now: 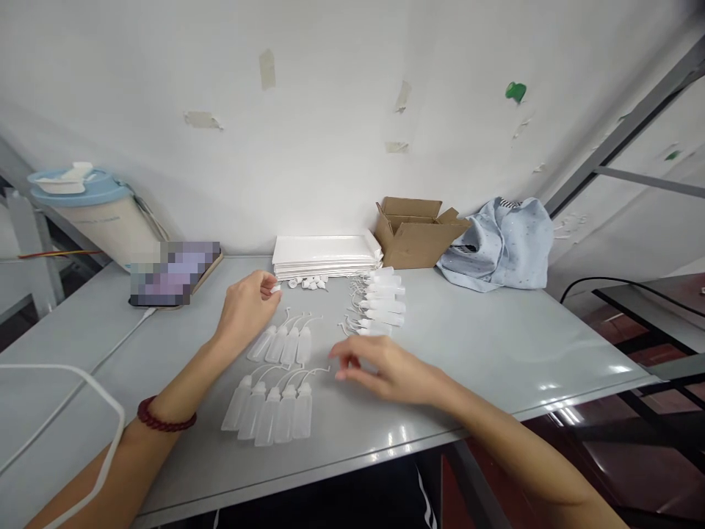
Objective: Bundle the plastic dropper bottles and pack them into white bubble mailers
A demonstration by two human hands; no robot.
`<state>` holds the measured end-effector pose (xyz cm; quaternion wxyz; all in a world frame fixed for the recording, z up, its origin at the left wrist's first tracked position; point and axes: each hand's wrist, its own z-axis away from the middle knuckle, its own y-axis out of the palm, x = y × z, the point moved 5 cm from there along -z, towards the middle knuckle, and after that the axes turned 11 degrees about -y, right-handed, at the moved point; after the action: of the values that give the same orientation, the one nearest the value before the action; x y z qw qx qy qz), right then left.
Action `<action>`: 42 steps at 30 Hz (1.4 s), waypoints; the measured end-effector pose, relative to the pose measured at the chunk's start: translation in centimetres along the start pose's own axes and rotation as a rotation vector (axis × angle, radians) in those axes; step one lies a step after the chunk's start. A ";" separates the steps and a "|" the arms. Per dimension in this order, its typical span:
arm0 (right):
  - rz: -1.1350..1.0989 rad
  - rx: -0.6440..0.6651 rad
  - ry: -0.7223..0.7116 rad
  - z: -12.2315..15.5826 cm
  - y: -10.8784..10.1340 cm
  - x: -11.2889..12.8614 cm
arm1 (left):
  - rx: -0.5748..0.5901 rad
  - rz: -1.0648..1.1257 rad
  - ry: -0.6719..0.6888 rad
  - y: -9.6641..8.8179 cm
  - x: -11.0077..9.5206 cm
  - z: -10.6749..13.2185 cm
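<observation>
My left hand (250, 303) is closed, with a small white cap (276, 289) at its fingertips. Just beyond it lies a small heap of white caps (309, 283). My right hand (380, 365) hovers over the table with thumb and fingers curved apart and nothing visible between them. Below my left hand is a row of translucent plastic squeeze bottles (281, 343), each with a thin strap at its neck. A nearer row of similar bottles (274, 413) lies left of my right hand. More bottles (380, 305) lie stacked sideways beyond my right hand.
A stack of white padded envelopes (326, 250) lies against the wall beside an opened cardboard box (416, 239). Light blue cloth (504, 246) is bunched at the right. A phone (176, 275) with a white cable and a blue-lidded cup (99, 213) stand at the left.
</observation>
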<state>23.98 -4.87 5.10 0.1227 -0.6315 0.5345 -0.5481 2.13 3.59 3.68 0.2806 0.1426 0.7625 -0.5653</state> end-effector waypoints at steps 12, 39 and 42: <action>0.209 0.337 -0.210 0.0 5.1 2.2 | 0.074 0.444 -0.054 -0.1 -2.0 2.2; 0.313 -0.386 -0.133 0.4 0.6 0.5 | 0.540 0.977 -0.368 2.0 -3.1 4.4; 0.216 -0.419 -0.126 0.3 0.1 0.5 | 0.705 1.046 -0.369 2.5 -4.4 5.6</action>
<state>24.09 -5.45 5.16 0.0798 -0.6151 0.6924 -0.3685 8.43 -0.42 3.20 0.5809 0.4786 0.3012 -0.5855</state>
